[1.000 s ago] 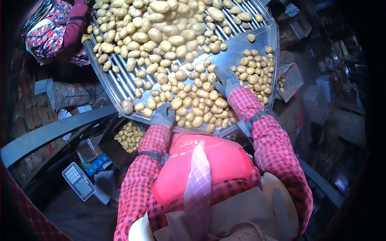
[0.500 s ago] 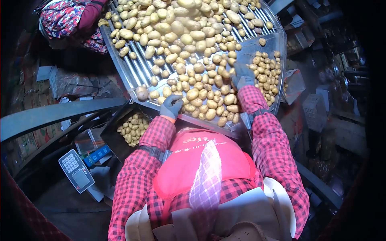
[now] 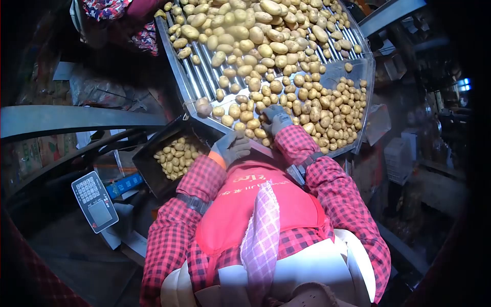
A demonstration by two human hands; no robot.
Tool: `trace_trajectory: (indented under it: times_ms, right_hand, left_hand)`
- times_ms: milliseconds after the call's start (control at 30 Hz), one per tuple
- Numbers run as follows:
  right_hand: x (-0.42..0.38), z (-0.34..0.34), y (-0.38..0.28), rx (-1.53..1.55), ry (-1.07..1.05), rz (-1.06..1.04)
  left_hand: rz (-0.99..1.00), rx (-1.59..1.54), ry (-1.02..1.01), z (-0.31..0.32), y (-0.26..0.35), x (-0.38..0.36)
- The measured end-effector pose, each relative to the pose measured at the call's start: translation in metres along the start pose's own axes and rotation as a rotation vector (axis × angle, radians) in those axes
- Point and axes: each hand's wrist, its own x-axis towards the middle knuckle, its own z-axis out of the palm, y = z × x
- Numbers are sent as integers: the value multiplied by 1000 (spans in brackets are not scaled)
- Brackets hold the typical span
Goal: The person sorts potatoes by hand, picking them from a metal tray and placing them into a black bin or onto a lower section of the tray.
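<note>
My gloved left hand (image 3: 231, 147) is at the near edge of the sorting table, fingers stretched out to the right, with no potato visible in it. My gloved right hand (image 3: 276, 119) lies among the small potatoes (image 3: 250, 115) on the flat tray, its fingers apart and touching some of them. Right of that hand, a dense heap of small potatoes (image 3: 337, 112) fills the tray's corner. Beyond, larger potatoes (image 3: 255, 35) cover the metal rollers (image 3: 203, 71). Part of what lies under my right fingers is hidden.
A dark bin (image 3: 148, 169) holding potatoes (image 3: 177, 157) stands below the table's left corner. Left of it is a scale display (image 3: 94, 201) with a keypad. A metal bar (image 3: 82, 121) crosses at left. Another person's patterned sleeve (image 3: 105, 7) shows at upper left.
The view has shifted, placing the table farther right. My right hand has moved left across the tray, and my left hand has drawn back to the near edge. More potatoes are bunched at right.
</note>
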Motion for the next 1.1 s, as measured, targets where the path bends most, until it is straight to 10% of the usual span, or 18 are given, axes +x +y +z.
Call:
trace_trajectory:
  times_ms: [300,400,467,567,733,867,1100]
  right_hand:
    - [11,-56,-62,514,-117,156]
    - [66,-42,10,-69,225,134]
    - [78,-50,21,-253,60,193]
    - [108,-68,7,-204,-221,435]
    - [115,-43,19,-105,256,263]
    - [119,-52,-55,-216,-138,483]
    - [131,-34,-31,-123,-60,563]
  left_hand:
    - [0,-373,75,44,13,-23]
    - [52,-246,111,4,6,-18]
    - [77,-183,161,-8,4,-27]
    - [92,-204,147,-21,3,-46]
    - [118,-193,152,-42,2,-67]
    - [35,-238,48,-53,2,-56]
    - [109,-52,75,-27,5,-77]
